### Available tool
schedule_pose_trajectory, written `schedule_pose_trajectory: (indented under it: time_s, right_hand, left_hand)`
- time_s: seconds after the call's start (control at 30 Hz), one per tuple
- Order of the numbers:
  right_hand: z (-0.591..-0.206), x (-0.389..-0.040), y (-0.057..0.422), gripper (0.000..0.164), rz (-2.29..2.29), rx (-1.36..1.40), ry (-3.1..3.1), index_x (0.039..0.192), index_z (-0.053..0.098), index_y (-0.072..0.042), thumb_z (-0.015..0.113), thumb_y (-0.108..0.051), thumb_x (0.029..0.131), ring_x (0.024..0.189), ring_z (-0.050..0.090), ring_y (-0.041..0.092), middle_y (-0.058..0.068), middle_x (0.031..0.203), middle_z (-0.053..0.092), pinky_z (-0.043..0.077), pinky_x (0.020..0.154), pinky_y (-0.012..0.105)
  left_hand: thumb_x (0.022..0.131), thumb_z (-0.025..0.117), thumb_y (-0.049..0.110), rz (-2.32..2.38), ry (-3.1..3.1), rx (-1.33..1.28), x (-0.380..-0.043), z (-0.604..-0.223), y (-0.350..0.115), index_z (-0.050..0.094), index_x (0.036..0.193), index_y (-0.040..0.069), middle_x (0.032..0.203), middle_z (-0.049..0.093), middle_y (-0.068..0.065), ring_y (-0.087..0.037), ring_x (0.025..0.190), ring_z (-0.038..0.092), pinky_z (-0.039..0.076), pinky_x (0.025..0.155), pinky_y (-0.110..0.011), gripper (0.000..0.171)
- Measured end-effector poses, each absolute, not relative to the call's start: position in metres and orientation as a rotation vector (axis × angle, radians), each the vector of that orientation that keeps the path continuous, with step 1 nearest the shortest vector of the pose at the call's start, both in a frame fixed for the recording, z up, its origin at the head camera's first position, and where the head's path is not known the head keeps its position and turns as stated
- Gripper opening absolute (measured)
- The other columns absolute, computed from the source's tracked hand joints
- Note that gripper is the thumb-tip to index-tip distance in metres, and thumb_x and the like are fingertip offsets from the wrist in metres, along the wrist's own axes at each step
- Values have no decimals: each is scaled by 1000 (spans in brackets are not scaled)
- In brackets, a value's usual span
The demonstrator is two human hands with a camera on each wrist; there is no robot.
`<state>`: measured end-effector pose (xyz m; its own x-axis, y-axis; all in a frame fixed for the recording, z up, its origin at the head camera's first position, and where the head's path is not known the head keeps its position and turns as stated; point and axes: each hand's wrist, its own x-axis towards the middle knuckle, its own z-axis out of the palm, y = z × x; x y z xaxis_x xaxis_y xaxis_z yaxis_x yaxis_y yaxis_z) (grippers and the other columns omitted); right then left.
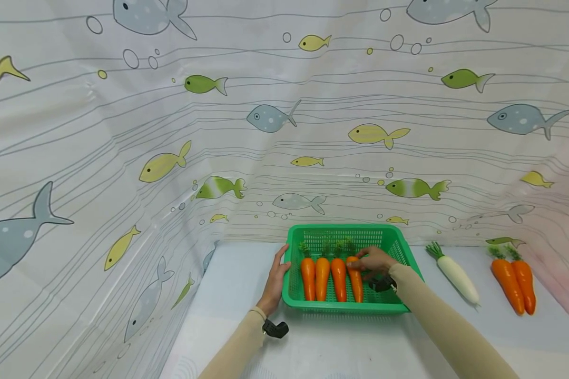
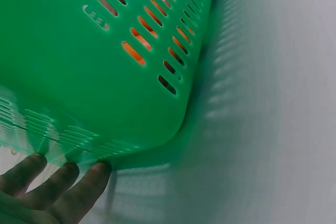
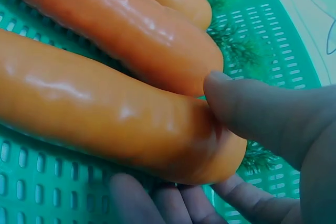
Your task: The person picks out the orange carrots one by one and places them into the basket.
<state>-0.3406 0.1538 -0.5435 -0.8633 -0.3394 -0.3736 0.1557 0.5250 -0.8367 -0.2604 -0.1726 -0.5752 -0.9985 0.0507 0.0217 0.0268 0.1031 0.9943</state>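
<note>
A green plastic basket [image 1: 346, 306] with slotted walls holds several orange carrots [image 1: 322, 279] with leafy tops, lined up side by side. My right hand [image 1: 373, 261] grips the rightmost carrot [image 1: 355, 281] near its leafy end. In the right wrist view the thumb [image 3: 252, 103] lies on one side of that carrot [image 3: 105, 108], with the fingers curled under the other side. At the basket's left side is my left hand [image 1: 276, 281]. The left wrist view shows its fingertips [image 2: 89, 182] touching the outer wall [image 2: 94, 93], fingers fairly straight; its thumb is hidden there.
To the right of the basket a white radish [image 1: 457, 276] with a green top lies on the white table [image 1: 341, 347]. Two more carrots [image 1: 509, 281] lie together farther right. A fish-patterned sheet [image 1: 313, 137] stands behind the table and along its left side.
</note>
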Motion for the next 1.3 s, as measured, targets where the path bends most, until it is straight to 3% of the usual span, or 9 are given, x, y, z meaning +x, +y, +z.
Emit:
schedule_pose_trajectory:
  time_s: [0.37,0.63,0.8,1.1,1.3]
  right_hand:
    - [-537,-333,157,77,-1308,-92,2349,151,42,15,70,-38,103,118,67,49,39,139,56,65,81,48]
    - [-539,-339,161,78,-1370,-21,2389,154,38,16,66,-38,105,104,74,48,44,155,37,65,81,48]
    - [-530,-339,170,76,-1318,-52,2455,155,39,13,64,-40,106,95,77,44,44,157,35,64,84,49]
    - [-500,-330,186,62,-1419,-165,2447,149,48,12,62,-32,108,124,62,53,39,142,55,63,89,52]
    - [-478,-323,204,53,-1422,-205,2571,142,57,10,60,-31,109,111,71,43,33,130,66,65,84,46]
  left_hand:
    - [112,36,30,2109,2307,101,-259,-574,-170,29,166,39,179,16,-2,-32,165,13,11,130,-66,56]
    - [112,36,30,2100,2319,94,-258,-575,-170,30,166,39,179,16,-2,-32,165,14,11,130,-66,55]
    - [112,37,30,2075,2336,96,-258,-573,-170,29,167,36,179,16,-5,-34,165,15,12,129,-67,56]
    - [112,38,30,2070,2351,101,-261,-575,-173,30,167,35,179,16,-5,-33,165,14,11,130,-66,55]
    - [112,36,29,2084,2342,110,-260,-575,-172,29,167,37,179,16,-4,-34,166,12,10,130,-66,55]
